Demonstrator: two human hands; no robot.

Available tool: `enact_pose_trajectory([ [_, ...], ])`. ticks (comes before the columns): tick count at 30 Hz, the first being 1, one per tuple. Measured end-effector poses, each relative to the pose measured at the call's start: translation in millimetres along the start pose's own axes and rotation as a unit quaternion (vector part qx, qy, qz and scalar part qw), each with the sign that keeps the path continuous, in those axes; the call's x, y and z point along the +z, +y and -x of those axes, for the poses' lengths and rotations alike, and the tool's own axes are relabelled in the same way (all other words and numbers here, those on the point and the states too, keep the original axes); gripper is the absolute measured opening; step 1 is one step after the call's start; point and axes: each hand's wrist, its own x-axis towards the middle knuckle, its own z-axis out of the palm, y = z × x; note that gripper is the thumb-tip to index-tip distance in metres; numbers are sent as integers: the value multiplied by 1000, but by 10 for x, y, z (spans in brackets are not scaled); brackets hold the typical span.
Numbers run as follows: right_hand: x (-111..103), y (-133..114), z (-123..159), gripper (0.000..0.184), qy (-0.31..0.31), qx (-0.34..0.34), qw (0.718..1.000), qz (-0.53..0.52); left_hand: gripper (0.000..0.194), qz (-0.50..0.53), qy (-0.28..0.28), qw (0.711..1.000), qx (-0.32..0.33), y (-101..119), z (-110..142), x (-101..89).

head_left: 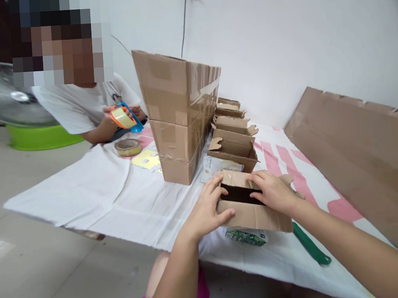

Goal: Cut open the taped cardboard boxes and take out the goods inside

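A brown cardboard box (257, 215) lies in front of me with its top flaps partly folded in, leaving a dark gap between them. My left hand (209, 204) grips the box's left end, thumb over the near flap and fingers along the far side. At the other end, my right hand (272, 191) bends over the flaps, its fingers on the far flap and its thumb at the gap. A small green printed carton (248, 237) shows beneath the near flap. Just behind the box lies a pale plastic packet (215, 165).
Stacked closed boxes (169, 97) rise left of a row of open boxes (234, 141). A tape roll (128, 147) rests near a person holding a tape dispenser (124, 117). To the right are a green tool handle (311, 245) and a large cardboard sheet (351, 166).
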Motion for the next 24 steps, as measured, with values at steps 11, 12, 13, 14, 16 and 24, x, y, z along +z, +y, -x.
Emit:
enact_pose_trajectory([
  [11, 8, 24, -72, 29, 130, -37, 973, 186, 35, 4, -7, 1000, -28, 32, -2, 23],
  [12, -14, 54, -96, 29, 136, -30, 973, 181, 33, 7, -10, 1000, -23, 35, -4, 20],
  [13, -32, 90, -127, 28, 141, -23, 974, 175, 30, 10, -12, 1000, -18, 38, -5, 17],
  [14, -45, 132, -163, 28, 143, -18, 976, 166, 28, 11, -12, 1000, -13, 41, -6, 15],
  [16, -47, 227, -243, 27, 142, -10, 980, 143, 25, 13, -8, 1000, -8, 47, -5, 14],
  [24, 108, 593, -316, 34, 125, -1, 987, 101, 21, 26, 0, 1000, -7, 9, 12, -33],
])
